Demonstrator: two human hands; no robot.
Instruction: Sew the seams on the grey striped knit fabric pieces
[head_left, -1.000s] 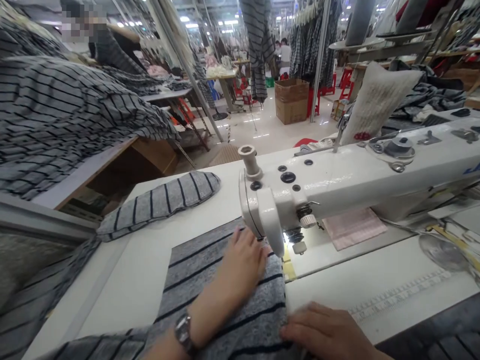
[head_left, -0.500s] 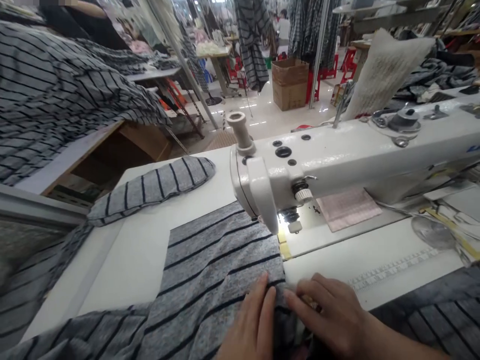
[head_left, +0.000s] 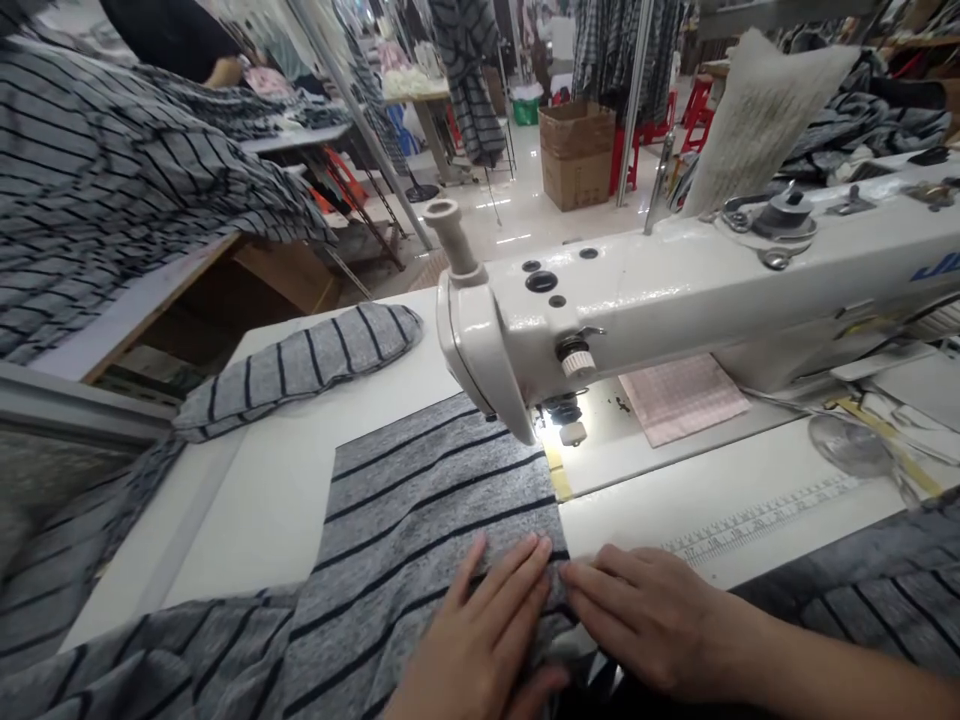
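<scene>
Grey striped fabric (head_left: pixel 442 510) with dark stripes lies on the white sewing table, its far end under the head of a sewing machine (head_left: pixel 480 350). My left hand (head_left: pixel 487 625) rests flat on the fabric near its right edge, fingers stretched out and thumb apart. Just to the right, my right hand (head_left: pixel 645 610) is closed, fingertips pressed together at the fabric's edge. Below the hands, a small shiny patch is too unclear to name. The machine's lamp lights the needle area, and the needle itself is hidden behind the head.
A folded striped piece (head_left: pixel 300 370) lies at the table's far left. Under the machine arm is a pink cloth (head_left: pixel 682 398). A printed ruler (head_left: pixel 757 525) runs along the table at right. Beyond stand a cardboard box (head_left: pixel 576 165) and a table heaped with striped fabric (head_left: pixel 112 190).
My left hand's fingers have spread and flattened on the fabric. My right hand's fingers have drawn closer together at the edge. The camera view has shifted slightly.
</scene>
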